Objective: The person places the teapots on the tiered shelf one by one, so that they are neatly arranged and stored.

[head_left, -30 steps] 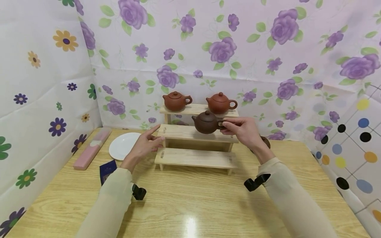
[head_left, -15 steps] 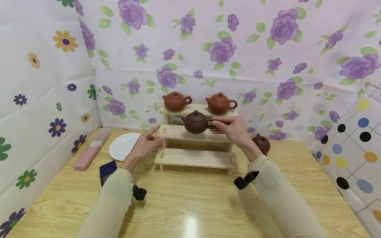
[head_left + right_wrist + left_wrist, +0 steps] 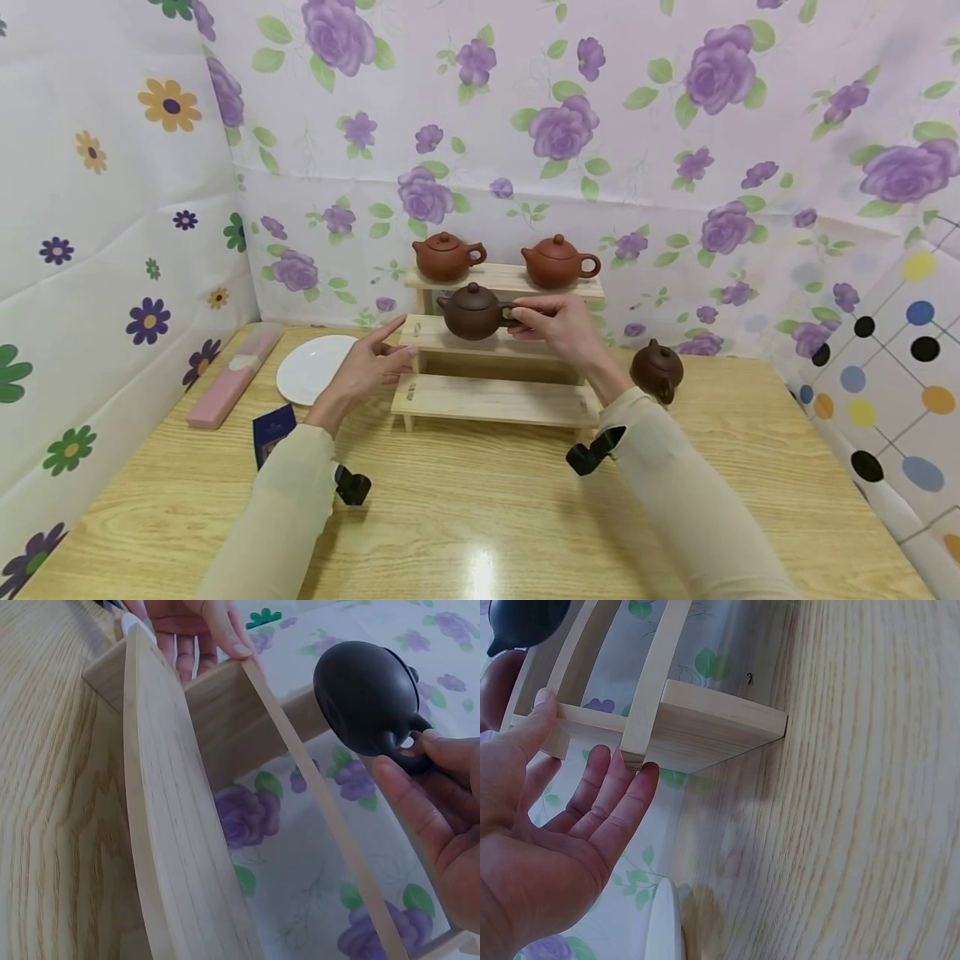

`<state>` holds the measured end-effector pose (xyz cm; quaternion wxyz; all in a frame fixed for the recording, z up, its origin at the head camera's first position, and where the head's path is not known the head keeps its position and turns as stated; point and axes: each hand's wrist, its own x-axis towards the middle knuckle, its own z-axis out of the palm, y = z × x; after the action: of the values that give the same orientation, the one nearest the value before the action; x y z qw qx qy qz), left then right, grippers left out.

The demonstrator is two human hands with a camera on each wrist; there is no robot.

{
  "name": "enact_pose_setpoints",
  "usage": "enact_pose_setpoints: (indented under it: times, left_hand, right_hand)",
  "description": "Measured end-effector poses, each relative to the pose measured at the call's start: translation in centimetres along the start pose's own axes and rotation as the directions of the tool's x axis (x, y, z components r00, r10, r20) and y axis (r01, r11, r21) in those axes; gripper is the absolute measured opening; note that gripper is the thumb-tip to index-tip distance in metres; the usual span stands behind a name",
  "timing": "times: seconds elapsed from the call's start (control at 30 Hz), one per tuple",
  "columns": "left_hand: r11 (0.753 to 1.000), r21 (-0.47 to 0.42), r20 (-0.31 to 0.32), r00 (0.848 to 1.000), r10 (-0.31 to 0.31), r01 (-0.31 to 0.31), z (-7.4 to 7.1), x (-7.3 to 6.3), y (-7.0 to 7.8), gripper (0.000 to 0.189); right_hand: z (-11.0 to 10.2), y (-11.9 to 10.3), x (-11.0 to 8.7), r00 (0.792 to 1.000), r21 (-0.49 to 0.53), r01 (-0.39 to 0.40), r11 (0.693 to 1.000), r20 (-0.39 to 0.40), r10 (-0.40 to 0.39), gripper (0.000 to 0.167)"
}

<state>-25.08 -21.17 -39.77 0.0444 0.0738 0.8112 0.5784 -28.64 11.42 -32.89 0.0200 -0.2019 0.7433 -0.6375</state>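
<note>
My right hand (image 3: 561, 327) pinches the handle of a dark brown teapot (image 3: 471, 315), spout to the left, in front of the middle tier of a three-step wooden shelf (image 3: 495, 400). In the right wrist view, the teapot (image 3: 358, 697) hangs above the shelf boards, its handle between thumb and fingers. At the shelf's left end is my left hand (image 3: 369, 367), holding nothing. Its loosely extended fingers (image 3: 627, 810) touch the wooden frame in the left wrist view. Two reddish-brown teapots (image 3: 442, 257) sit on the top tier, one left and one right.
A second dark brown teapot (image 3: 657, 368) stands on the table right of the shelf. To the left lie a white plate (image 3: 303, 371), a dark blue packet (image 3: 272, 427) and a long pink case (image 3: 232, 379). Flowered cloth (image 3: 495, 125) hangs behind.
My right hand has carried the dark teapot leftward along the middle tier and slightly down. The second dark teapot has come out from behind my right arm. The left hand stays at the shelf.
</note>
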Motion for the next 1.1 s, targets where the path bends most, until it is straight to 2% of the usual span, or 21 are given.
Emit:
enact_pose_setpoints:
  times: [0.17, 0.4, 1.1]
  left_hand:
    - [1.000, -0.002, 0.005, 1.000, -0.006, 0.006, 0.0, -0.1, 0.1, 0.075]
    - [1.000, -0.004, -0.002, 1.000, -0.022, 0.022, 0.0, -0.1, 0.3, 0.076]
    - [1.000, -0.001, -0.003, 1.000, -0.026, 0.026, -0.1, 0.1, 0.1, 0.072]
  right_hand:
    - [1.1, 0.3, 0.6, 1.000, 0.011, 0.005, 1.000, 0.015, -0.005, 0.025]
    - [2.2, 0.6, 1.2, 1.000, -0.024, -0.008, 1.000, 0.019, 0.009, 0.025]
    - [4.0, 1.0, 2.3, 0.998, -0.051, -0.047, 0.998, 0.028, 0.048, 0.024]
